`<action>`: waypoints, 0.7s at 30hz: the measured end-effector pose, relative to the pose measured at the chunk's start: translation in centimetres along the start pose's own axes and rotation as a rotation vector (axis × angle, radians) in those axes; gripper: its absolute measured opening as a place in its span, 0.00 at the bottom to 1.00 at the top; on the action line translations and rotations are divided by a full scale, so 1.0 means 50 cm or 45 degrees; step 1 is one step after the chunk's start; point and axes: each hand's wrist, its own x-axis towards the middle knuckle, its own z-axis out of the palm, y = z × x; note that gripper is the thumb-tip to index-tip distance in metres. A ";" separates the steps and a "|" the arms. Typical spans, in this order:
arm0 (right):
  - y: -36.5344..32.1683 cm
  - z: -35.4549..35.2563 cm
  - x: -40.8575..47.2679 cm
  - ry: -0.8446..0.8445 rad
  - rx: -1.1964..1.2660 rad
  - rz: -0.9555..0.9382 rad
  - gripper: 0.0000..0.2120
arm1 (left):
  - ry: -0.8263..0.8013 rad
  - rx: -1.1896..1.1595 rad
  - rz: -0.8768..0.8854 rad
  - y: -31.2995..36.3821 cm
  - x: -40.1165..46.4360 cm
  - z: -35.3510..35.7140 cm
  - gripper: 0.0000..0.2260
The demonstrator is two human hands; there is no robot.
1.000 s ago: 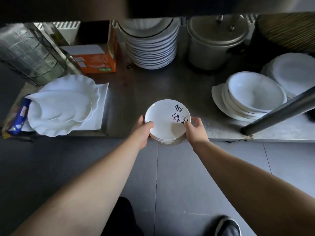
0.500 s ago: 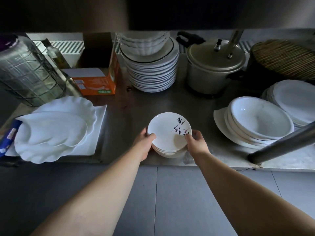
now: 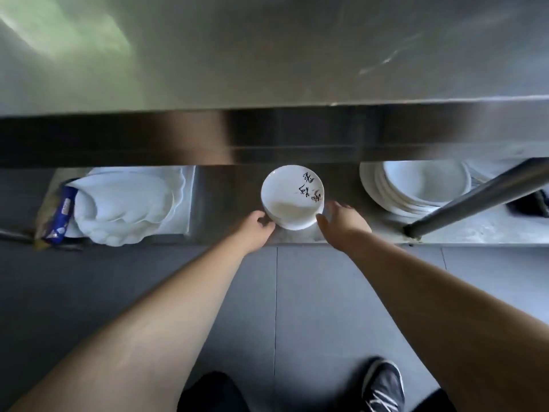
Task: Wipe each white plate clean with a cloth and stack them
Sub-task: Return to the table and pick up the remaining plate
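A: Step? Looks like fetching. Small stack of white plates (image 3: 292, 197), top one with black lettering, sits at the front edge of the lower steel shelf (image 3: 225, 200).
B: Hands?
A: Left hand (image 3: 256, 227) at the stack's left rim, fingers loosely curled, touching or nearly; no clear grip. Right hand (image 3: 341, 221) at the right rim, fingers spread, holding nothing.
B: Next?
A: My read: clamp both sides low and draw the stack out level. No cloth in view, so wiping isn't started.
B: Obstacles?
A: Steel worktop (image 3: 267, 55) overhangs the shelf, little headroom. Table leg (image 3: 475, 197) slants across on the right, before stacked oval dishes (image 3: 416, 185). Scalloped platters (image 3: 124, 203) and blue packet (image 3: 61, 215) left, well apart.
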 end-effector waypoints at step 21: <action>-0.170 -0.754 -0.846 0.095 0.040 0.188 0.17 | -0.230 0.533 0.418 0.482 -0.848 -0.489 0.20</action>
